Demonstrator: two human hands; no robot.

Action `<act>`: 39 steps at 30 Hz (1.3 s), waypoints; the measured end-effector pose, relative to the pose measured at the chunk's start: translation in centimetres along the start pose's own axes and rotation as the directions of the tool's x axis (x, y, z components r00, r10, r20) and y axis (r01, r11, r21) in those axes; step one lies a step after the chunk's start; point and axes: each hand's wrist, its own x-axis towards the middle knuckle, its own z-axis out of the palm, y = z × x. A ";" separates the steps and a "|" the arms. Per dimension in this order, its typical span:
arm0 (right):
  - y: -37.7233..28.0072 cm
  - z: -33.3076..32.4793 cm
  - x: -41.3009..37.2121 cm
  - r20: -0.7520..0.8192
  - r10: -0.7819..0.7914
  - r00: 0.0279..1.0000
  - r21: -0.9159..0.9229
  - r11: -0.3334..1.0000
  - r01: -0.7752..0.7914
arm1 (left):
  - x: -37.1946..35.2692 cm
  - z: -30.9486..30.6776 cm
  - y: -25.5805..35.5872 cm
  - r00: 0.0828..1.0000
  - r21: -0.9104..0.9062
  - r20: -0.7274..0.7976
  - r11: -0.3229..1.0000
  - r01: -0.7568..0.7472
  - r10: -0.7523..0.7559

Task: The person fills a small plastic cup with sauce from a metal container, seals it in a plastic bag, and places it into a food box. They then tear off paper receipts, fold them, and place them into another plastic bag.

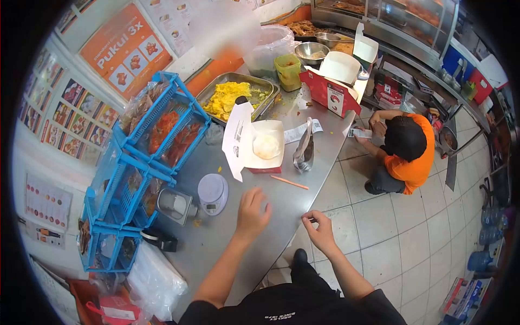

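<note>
One thin orange stick (pixel 290 182) lies on the steel counter (pixel 189 244), axis 10-to-4 o'clock, at 1 o'clock from the nearer, flat, spread-fingered left hand (pixel 252 212); the right hand (pixel 320 230) pinches its fingertips together, seemingly empty

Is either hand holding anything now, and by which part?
Left hand lies open on the counter, holding nothing. Right hand is pinched at the counter edge; whether it grips anything cannot be told.
</note>
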 end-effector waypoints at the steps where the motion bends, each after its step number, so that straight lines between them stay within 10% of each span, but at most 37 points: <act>1: 0.2 0.3 0.6 -0.032 -0.028 0.999 -0.022 0.999 0.028 | 2.4 1.7 -0.6 0.998 0.016 -0.019 0.998 -0.052 0.053; 8: 2.7 1.7 2.6 0.054 -0.071 0.996 -0.072 0.995 0.075 | 6.1 8.4 -7.3 0.977 0.111 0.164 0.987 0.116 -0.134; 16: 3.6 1.8 3.4 0.062 -0.134 0.989 -0.024 0.990 0.136 | 4.8 8.2 -7.9 0.967 -0.008 -0.176 0.982 0.188 -0.186; 39: 4.0 1.6 3.5 0.059 -0.116 0.992 -0.031 0.993 0.118 | 1.4 6.9 -8.5 0.946 0.094 -0.257 0.969 0.228 -0.198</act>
